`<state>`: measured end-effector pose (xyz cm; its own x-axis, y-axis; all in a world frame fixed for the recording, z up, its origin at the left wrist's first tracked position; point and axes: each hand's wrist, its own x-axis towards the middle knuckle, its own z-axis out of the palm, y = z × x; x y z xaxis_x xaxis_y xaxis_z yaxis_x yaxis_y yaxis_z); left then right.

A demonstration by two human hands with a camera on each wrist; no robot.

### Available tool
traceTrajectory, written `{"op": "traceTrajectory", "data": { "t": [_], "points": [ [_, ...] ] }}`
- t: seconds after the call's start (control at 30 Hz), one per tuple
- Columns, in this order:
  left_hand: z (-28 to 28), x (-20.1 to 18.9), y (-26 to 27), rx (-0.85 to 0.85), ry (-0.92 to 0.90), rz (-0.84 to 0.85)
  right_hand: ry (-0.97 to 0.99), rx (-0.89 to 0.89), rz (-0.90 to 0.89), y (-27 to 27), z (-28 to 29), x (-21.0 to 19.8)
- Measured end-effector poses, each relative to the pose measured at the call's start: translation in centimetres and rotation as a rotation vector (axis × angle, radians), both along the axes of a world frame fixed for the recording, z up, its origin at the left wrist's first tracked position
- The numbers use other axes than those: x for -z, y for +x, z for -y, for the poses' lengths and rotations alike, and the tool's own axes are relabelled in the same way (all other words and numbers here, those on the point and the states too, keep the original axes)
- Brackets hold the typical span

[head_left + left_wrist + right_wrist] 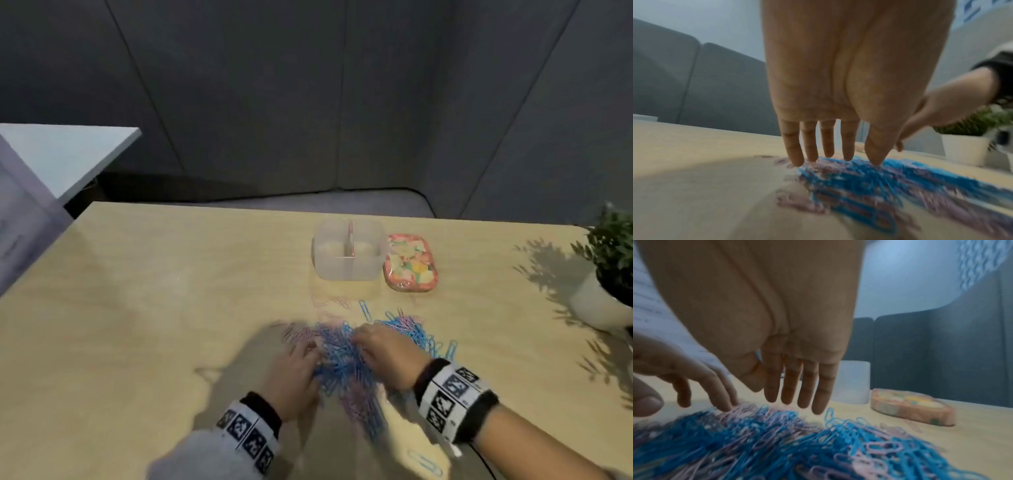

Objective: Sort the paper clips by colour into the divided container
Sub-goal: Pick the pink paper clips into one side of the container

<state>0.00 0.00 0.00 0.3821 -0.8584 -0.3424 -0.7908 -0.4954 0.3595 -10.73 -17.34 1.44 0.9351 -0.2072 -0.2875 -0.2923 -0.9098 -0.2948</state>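
Paper clips (352, 356): blue and pink, one mixed heap on the wooden table (154, 291), a few strays beyond it. Left hand (291, 377): grip slack, fingers straight, tips touching the heap's left edge, holding nothing. Right hand (383, 356): grip likewise unclosed, fingers extended over the heap's right side. Divided container (347, 250): translucent, further back on the table, apart from the heap. Patterned lid (411, 262): just beside the container's right. Potted plant (609, 270): far right.

Dark grey padded wall panels (308, 96), light wooden table (137, 308), grey seat (325, 204)
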Motion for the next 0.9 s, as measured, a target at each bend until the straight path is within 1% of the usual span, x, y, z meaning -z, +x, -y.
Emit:
{"op": "traceTrajectory", "data": {
  "t": [0.03,0.1,0.13,0.2,0.27,0.33,0.4,0.43,0.5,0.57,0.6,0.7,0.77,0.9],
  "points": [
    [0.3,0.5,-0.2,0.031,0.045,0.038,-0.037,-0.018,-0.017,0.7,-0.4,0.4],
    [0.2,1.4,-0.8,0.084,0.107,0.114,-0.026,-0.04,-0.009,1.1,-1.0,1.0],
    [-0.1,1.7,-1.2,0.108,0.116,0.113,-0.017,-0.051,-0.03,0.8,-1.5,1.1],
    [-0.8,1.9,-1.7,0.141,0.109,0.093,-0.037,-0.081,0.001,-0.5,-1.3,1.9],
    [-1.6,1.3,-1.6,0.13,0.052,0.048,-0.049,-0.096,0.006,-1.5,-1.0,1.6],
    [-1.7,0.6,-0.8,0.026,-0.082,0.003,-0.02,-0.056,0.008,-1.0,-0.4,1.1],
    [-1.4,0.0,0.7,-0.165,-0.226,-0.007,0.055,0.059,0.063,0.5,0.6,0.6],
    [-1.1,-0.4,1.8,-0.281,-0.262,0.001,0.083,0.129,0.107,1.5,1.2,0.6],
    [-0.4,-0.7,3.9,-0.462,-0.255,0.043,0.124,0.239,0.157,3.5,2.3,1.0],
    [0.2,-0.4,5.4,-0.535,-0.173,0.035,0.119,0.303,0.137,5.4,3.2,1.4],
    [0.4,0.0,5.8,-0.555,-0.147,0.014,0.105,0.307,0.118,6.1,3.5,1.6],
    [1.2,1.2,5.8,-0.541,-0.128,0.002,0.05,0.256,0.087,7.8,3.7,1.8],
    [1.9,1.8,5.2,-0.501,-0.128,0.003,0.072,0.196,0.062,8.3,3.3,2.0],
    [3.4,2.4,4.1,-0.495,-0.212,0.021,0.103,0.021,0.033,8.1,2.2,2.6]
  ]
}}
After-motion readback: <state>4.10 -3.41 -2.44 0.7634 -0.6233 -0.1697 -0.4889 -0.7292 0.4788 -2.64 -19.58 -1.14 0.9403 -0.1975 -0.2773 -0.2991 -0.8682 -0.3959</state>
